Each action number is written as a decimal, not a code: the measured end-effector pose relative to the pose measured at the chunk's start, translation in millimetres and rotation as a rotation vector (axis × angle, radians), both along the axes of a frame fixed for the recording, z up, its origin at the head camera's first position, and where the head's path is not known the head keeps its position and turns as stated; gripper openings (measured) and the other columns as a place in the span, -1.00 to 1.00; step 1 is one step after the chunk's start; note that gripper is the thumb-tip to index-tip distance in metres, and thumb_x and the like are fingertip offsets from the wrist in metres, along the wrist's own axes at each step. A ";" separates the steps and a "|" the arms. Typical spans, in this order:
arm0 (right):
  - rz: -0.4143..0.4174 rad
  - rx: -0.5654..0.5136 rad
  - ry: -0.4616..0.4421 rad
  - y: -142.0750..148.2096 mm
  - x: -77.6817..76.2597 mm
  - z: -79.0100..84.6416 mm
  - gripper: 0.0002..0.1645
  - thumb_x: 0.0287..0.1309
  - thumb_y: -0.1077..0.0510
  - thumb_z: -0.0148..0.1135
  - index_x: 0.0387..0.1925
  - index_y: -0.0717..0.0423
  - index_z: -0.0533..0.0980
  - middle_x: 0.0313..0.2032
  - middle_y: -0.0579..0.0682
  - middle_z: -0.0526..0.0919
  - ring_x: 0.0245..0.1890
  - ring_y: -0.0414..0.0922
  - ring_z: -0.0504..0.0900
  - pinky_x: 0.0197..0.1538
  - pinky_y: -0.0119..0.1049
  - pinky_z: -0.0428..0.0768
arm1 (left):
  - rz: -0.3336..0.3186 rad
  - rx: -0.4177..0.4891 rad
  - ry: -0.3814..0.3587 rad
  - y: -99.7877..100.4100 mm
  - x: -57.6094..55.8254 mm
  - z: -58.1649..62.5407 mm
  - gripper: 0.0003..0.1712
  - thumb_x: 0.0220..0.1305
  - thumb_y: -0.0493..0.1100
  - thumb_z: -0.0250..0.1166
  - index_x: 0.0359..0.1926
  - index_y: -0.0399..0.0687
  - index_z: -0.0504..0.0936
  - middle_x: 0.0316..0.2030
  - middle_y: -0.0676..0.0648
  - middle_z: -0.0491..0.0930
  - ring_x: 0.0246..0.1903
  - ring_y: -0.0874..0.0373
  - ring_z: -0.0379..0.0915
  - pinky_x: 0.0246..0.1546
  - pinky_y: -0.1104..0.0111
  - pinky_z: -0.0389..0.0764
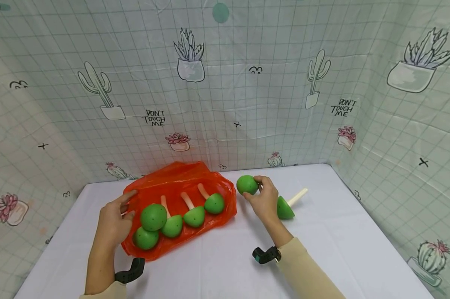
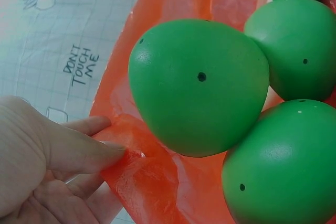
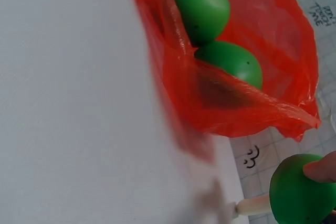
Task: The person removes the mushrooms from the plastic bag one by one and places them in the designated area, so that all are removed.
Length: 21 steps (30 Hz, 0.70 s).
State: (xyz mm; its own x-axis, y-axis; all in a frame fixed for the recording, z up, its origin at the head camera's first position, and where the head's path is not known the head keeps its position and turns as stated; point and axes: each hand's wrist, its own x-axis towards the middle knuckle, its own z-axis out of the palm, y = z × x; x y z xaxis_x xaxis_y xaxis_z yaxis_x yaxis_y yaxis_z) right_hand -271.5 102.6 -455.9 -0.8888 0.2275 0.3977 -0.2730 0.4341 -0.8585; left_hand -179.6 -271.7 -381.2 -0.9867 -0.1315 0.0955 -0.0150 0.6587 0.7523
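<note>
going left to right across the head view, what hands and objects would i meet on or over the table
Left hand, red bag, held green piece, right hand, loose green piece with pale stem.

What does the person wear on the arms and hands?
The left hand and right hand have no gloves. The sleeves are plain beige. Beside each sleeve is a curved black device; the right one shows a small green patch.

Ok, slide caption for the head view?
Right hand holds a green mushroom-shaped piece beside a red plastic bag containing five more; left hand at the bag's edge.
</note>
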 end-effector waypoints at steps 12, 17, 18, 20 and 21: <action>-0.043 0.194 -0.115 2.7 7.8 -7.8 -0.23 -0.12 0.34 0.66 0.17 0.43 0.54 0.04 0.35 0.60 0.09 0.28 0.64 0.23 0.18 0.55 | 0.001 -0.003 -0.020 0.8 -0.8 1.3 -0.29 0.41 -0.54 0.11 0.55 -0.28 0.31 0.42 -0.51 0.33 0.32 -0.49 0.36 0.22 -0.22 0.52; -0.041 0.264 -0.158 1.5 11.8 -9.5 -0.20 -0.13 0.31 0.66 0.19 0.45 0.53 0.03 0.36 0.57 0.08 0.29 0.59 0.22 0.20 0.53 | 0.008 0.000 -0.021 1.9 -0.6 1.2 -0.29 0.41 -0.54 0.11 0.55 -0.27 0.32 0.42 -0.50 0.33 0.32 -0.48 0.36 0.22 -0.22 0.52; -0.040 0.268 -0.169 1.2 12.1 -10.5 -0.20 -0.13 0.31 0.66 0.20 0.45 0.53 0.05 0.37 0.56 0.09 0.30 0.58 0.23 0.20 0.53 | 0.008 0.003 -0.024 1.8 -0.7 1.2 -0.28 0.41 -0.54 0.11 0.55 -0.27 0.31 0.42 -0.50 0.33 0.32 -0.49 0.35 0.22 -0.22 0.51; -0.040 0.277 -0.187 0.6 12.9 -12.7 -0.20 -0.12 0.32 0.66 0.20 0.45 0.52 0.06 0.37 0.54 0.11 0.31 0.57 0.25 0.20 0.53 | 0.011 0.008 -0.032 1.7 -0.5 0.8 -0.28 0.41 -0.54 0.11 0.56 -0.26 0.31 0.43 -0.50 0.32 0.34 -0.49 0.34 0.23 -0.23 0.50; -0.040 0.283 -0.194 0.3 13.1 -13.9 -0.19 -0.13 0.32 0.66 0.20 0.45 0.52 0.06 0.37 0.54 0.11 0.31 0.57 0.25 0.20 0.54 | 0.012 0.010 -0.036 1.6 -0.4 0.5 -0.28 0.41 -0.54 0.11 0.56 -0.25 0.30 0.44 -0.50 0.31 0.34 -0.49 0.34 0.23 -0.23 0.50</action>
State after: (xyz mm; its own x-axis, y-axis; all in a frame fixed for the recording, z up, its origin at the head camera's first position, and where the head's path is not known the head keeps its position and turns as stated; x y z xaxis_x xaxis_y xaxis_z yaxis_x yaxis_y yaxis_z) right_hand -258.4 103.0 -469.8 -0.9466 0.1688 0.2749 -0.0946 0.6694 -0.7368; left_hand -180.0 -270.1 -380.7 -0.9878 -0.1442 0.0586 -0.0500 0.6505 0.7578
